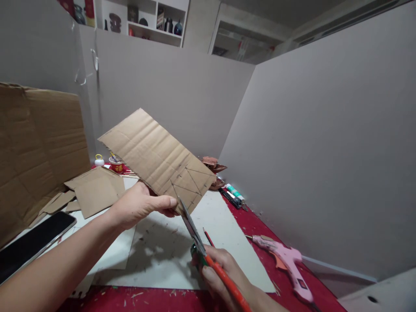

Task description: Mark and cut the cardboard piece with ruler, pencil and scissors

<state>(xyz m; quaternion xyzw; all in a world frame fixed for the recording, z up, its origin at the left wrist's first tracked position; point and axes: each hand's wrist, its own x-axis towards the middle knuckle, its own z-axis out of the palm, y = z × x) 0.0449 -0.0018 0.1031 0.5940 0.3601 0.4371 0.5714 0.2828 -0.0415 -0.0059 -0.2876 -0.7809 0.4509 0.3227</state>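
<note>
A rectangular piece of corrugated cardboard is held up at a tilt above the table, with pencil lines and triangles drawn near its right end. My left hand grips its lower edge, thumb on the near face and fingers behind. In my right hand is a pair of scissors with a red-orange handle and a green part. The blades point up and left and meet the cardboard's lower edge, close to my left thumb. Part of the lower blade is hidden.
White paper sheets cover a red cloth. At right lie a pink glue gun and a pencil. A phone, cardboard scraps and a large cardboard sheet occupy the left. Grey partitions enclose the table.
</note>
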